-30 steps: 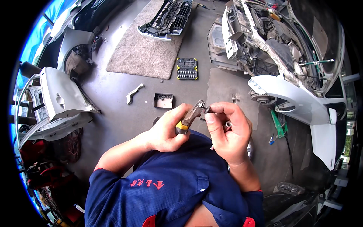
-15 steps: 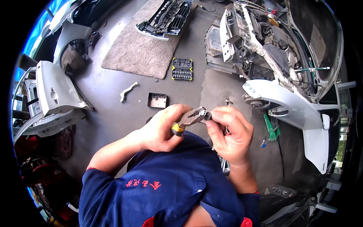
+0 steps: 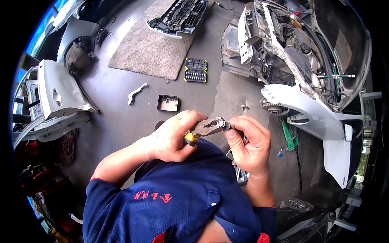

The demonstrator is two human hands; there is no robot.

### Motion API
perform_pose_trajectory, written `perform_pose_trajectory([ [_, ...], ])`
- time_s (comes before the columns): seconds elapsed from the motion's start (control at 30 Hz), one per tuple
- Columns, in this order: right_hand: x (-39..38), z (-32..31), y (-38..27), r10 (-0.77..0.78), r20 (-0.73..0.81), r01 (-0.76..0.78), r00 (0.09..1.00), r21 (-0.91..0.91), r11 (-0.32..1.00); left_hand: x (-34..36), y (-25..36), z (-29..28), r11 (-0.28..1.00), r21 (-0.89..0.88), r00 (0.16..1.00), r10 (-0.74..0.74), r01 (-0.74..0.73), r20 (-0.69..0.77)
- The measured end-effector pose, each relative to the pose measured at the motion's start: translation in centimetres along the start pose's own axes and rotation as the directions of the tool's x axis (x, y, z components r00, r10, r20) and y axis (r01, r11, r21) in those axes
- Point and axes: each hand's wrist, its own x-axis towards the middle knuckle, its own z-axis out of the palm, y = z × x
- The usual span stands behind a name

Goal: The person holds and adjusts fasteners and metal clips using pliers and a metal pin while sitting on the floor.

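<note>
One left hand (image 3: 176,136) clasps yellow-handled steel pliers (image 3: 205,128) pointing lengthwise forward-right; at their tip, the right hand (image 3: 250,146) pinches a dark disc (image 3: 227,126).

Below the grip, a navy-blue shirt (image 3: 182,174) of finely textured cloth covered the torso. Its left sleeve (image 3: 103,206) and right sleeve (image 3: 261,223) were short, hemmed with thin red trim (image 3: 96,178), well back from the grip. Red embroidered lettering (image 3: 153,196) crossed the chest, below and left of the grip. A small pale button (image 3: 213,204) sat beside a stitched seam nearly straight below it. Farthest from the grip, red collar patches (image 3: 264,237) flanked the open neckline. Both forearms were bare.
</note>
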Motion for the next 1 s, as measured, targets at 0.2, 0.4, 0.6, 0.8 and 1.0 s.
perform_pose_trajectory([
  [0.2,-0.4,-0.1,-0.2,0.011,0.006,-0.011,1.000,0.025,1.000,-0.3,0.1,-0.1,0.999,0.036,1.000,0.020,-0.020,0.007],
  [0.4,-1.0,0.4,0.4,-0.008,-0.032,0.006,0.999,-0.049,0.999,-0.5,-0.2,0.2,0.998,0.052,1.000,-0.022,0.022,-0.002],
  [0.6,-2.2,1.5,2.1,0.031,-0.017,-0.032,0.999,-0.105,0.994,-1.2,-1.5,1.1,0.992,0.005,0.990,-0.129,0.129,0.061],
  [0.8,-2.1,3.4,4.2,0.239,0.108,-0.241,0.965,0.006,0.970,-3.0,-4.1,1.7,0.966,-0.086,0.968,-0.236,0.243,0.085],
  [1.0,-1.0,7.1,9.3,0.398,0.336,-0.439,0.854,0.055,0.897,-6.0,-9.4,2.0,0.892,-0.254,0.928,-0.356,0.373,0.110],
])
